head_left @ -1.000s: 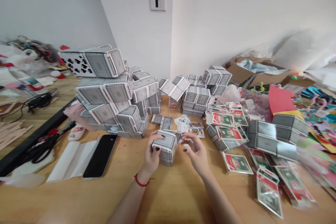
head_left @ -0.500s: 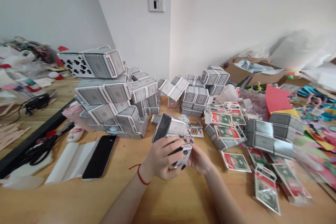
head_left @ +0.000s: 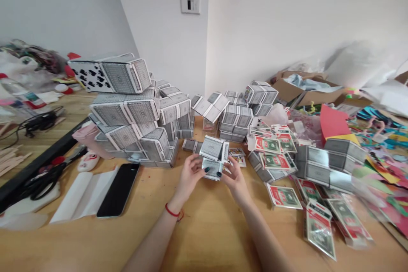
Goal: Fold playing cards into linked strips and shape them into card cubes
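A block folded from grey-backed playing cards (head_left: 211, 149) is gripped between my two hands above the wooden table. My left hand (head_left: 191, 177) presses its left side, thumb on the near face. On the right side, my right hand (head_left: 235, 177) pinches the near face and edge. The undersides of the fingers and the block's bottom are hidden. Just behind lie a small grey card block (head_left: 190, 145) and loose face-up playing cards (head_left: 238, 157). A tall stack of joined card blocks (head_left: 127, 112) stands to the left; a lower stack (head_left: 237, 115) stands behind to the right.
A black phone (head_left: 118, 190), white paper (head_left: 83, 197) and black-handled scissors (head_left: 51, 178) lie at left. Red and green card boxes (head_left: 320, 227) are scattered at right, beside more card blocks (head_left: 314, 163). A cardboard box (head_left: 307, 93) and coloured paper (head_left: 336, 121) sit farther back.
My left hand has come off the top of the block and round to its left side. The block has turned, showing its patterned card faces. My hands are now apart on either side.
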`<action>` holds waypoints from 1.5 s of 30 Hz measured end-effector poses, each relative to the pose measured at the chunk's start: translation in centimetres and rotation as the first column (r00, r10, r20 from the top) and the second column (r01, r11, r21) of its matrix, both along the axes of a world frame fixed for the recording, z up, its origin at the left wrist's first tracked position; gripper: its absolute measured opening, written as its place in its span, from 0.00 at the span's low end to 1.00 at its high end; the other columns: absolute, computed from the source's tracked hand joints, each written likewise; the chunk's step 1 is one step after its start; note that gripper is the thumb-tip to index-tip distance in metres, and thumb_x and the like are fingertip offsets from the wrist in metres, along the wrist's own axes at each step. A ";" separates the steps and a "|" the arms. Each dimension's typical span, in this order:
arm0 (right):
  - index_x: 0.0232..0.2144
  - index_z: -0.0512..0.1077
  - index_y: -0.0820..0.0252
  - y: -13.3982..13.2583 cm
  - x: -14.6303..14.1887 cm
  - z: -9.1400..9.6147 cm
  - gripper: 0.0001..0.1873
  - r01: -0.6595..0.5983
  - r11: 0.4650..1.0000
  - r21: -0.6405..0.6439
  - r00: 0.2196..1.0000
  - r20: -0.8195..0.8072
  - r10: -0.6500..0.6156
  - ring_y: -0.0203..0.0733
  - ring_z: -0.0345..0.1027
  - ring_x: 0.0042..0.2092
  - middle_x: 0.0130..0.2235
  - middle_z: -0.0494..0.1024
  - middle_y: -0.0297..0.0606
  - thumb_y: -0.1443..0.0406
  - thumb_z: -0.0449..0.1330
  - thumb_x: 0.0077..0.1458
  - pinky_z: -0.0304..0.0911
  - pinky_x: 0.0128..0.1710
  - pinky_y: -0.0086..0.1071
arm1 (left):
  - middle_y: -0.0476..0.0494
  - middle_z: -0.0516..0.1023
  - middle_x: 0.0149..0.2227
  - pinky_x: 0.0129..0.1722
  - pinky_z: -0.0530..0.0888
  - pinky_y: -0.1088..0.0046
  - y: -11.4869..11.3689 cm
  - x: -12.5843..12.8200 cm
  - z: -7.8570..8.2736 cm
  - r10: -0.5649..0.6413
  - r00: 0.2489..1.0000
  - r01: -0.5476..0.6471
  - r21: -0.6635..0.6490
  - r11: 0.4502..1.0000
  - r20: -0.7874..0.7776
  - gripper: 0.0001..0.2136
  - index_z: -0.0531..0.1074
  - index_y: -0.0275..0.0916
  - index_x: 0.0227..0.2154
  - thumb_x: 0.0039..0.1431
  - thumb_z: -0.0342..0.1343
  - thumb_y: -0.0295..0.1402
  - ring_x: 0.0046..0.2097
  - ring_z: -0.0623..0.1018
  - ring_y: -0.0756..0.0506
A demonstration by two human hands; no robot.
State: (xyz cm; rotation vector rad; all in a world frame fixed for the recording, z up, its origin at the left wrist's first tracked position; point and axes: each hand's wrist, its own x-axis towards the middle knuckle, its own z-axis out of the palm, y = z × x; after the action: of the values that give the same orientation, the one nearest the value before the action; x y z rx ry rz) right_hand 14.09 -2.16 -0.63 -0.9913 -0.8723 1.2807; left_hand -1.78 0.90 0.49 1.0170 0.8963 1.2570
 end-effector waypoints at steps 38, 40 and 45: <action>0.46 0.66 0.56 -0.1 -0.3 -0.3 0.26 -0.194 0.971 -0.138 0.980 0.022 0.199 0.45 0.66 0.47 0.47 0.71 0.41 0.60 0.64 0.42 0.62 0.44 0.36 | 0.41 0.78 0.37 0.39 0.71 0.67 -0.2 -1.6 0.3 -0.224 0.958 0.278 -0.398 0.875 0.176 0.20 0.74 0.35 0.39 0.36 0.63 0.26 0.39 0.76 0.41; 0.45 0.66 0.56 -0.1 -0.3 -0.5 0.26 -0.174 0.975 -0.140 0.984 0.006 0.177 0.45 0.66 0.46 0.46 0.72 0.41 0.60 0.64 0.41 0.62 0.43 0.36 | 0.40 0.78 0.38 0.38 0.71 0.68 -0.3 -1.5 0.5 -0.233 0.955 0.289 -0.387 0.876 0.185 0.22 0.73 0.35 0.40 0.36 0.63 0.26 0.39 0.76 0.41; 0.44 0.67 0.56 0.1 -0.3 -0.7 0.27 -0.158 0.976 -0.150 0.988 -0.023 0.156 0.46 0.67 0.45 0.45 0.73 0.41 0.59 0.66 0.39 0.63 0.42 0.36 | 0.40 0.77 0.40 0.37 0.72 0.69 -0.1 -1.5 0.2 -0.220 0.956 0.279 -0.364 0.888 0.196 0.22 0.73 0.35 0.40 0.35 0.63 0.25 0.39 0.76 0.41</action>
State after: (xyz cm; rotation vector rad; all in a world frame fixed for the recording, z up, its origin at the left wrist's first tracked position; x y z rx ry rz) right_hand 13.81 -2.09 -1.28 -1.0492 -0.8676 1.5035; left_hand -3.32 0.78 0.72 0.6842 0.8260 0.8773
